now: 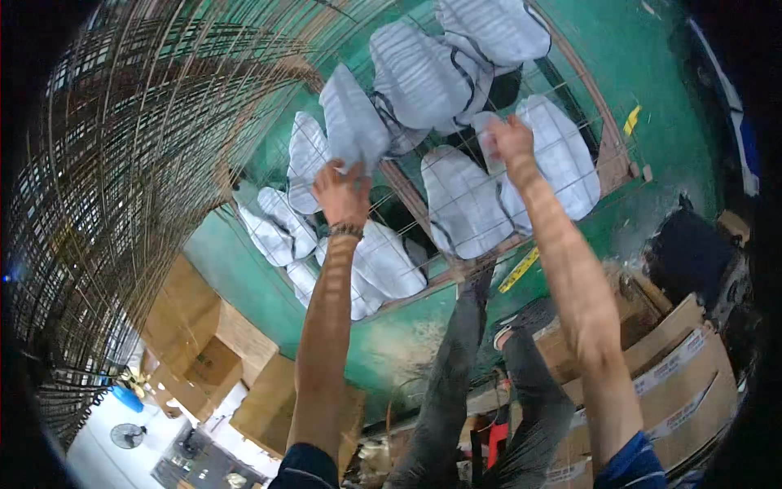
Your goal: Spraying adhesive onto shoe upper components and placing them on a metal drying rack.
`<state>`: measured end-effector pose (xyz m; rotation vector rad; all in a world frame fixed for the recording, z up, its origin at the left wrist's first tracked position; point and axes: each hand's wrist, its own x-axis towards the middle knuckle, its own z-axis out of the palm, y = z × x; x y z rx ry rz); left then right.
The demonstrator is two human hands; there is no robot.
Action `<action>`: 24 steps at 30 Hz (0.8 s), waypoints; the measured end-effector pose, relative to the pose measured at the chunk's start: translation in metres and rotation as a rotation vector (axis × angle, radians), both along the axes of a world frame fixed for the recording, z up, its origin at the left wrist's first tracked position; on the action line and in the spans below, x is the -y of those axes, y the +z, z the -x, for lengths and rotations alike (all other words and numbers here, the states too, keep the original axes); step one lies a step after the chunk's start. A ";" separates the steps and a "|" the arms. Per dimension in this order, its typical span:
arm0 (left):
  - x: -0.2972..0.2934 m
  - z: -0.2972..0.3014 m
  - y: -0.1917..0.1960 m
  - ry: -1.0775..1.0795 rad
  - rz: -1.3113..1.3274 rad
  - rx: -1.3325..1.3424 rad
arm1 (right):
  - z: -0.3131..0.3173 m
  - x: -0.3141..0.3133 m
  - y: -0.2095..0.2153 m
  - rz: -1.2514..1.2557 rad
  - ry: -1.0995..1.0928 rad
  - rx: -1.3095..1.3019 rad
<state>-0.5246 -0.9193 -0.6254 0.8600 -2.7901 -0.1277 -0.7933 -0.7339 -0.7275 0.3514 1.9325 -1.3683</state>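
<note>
Pale, sole-shaped pads lie spread over a wire grid in a wooden frame (600, 110), low over the green floor (652, 57). Some overlap, several show dark edging; a wooden crossbar runs between two groups of them.

Left hand (340, 196) is at the lower end of a grey-white pad (353, 118), left of the crossbar. Its fingers are bent and a little spread, fingertips at the pad's near edge; cannot tell whether they pinch it. Right hand (511, 140) is over a small pale piece (489, 140), just beside a broad white pad (562, 155). Those fingers are curled and blurred; cannot tell whether they are clamped on the piece or only touching it.

Handling, by judgement: pads look light, soft and padded, likely to fold or sag, hardly fragile. Faces may be somewhat slick. Best hold is a pinch at one rounded end or along the edge, thumb above, fingers beneath; where pads overlap, one may drag its neighbour, and the dark edging could snag on the wires.

Nearby: a tall mass of wire racks (163, 122) at the left, flattened cardboard (684, 399) at lower right, yellow tape (520, 270) near the frame's near side
</note>
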 end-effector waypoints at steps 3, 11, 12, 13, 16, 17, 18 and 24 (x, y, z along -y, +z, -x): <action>-0.011 -0.002 -0.062 0.115 -0.095 0.369 | -0.058 -0.082 0.025 0.200 0.028 0.132; -0.043 0.020 -0.120 0.436 -0.609 0.209 | -0.218 -0.378 0.100 -0.056 -0.128 0.399; -0.035 0.005 -0.122 0.428 -0.596 0.222 | -0.238 -0.387 0.120 -0.142 -0.175 0.432; -0.030 -0.001 -0.127 0.408 -0.599 0.227 | -0.254 -0.412 0.127 -0.156 -0.159 0.437; -0.030 -0.013 -0.142 0.233 -0.490 0.553 | -0.274 -0.442 0.162 -0.235 -0.202 0.530; 0.000 -0.028 -0.135 0.094 -0.295 0.733 | -0.282 -0.435 0.173 -0.207 -0.215 0.540; 0.028 -0.050 -0.131 -0.041 -0.101 0.915 | -0.292 -0.426 0.186 -0.176 -0.241 0.533; -0.064 -0.019 -0.174 -0.116 0.120 1.219 | -0.290 -0.470 0.228 -0.285 -0.360 0.450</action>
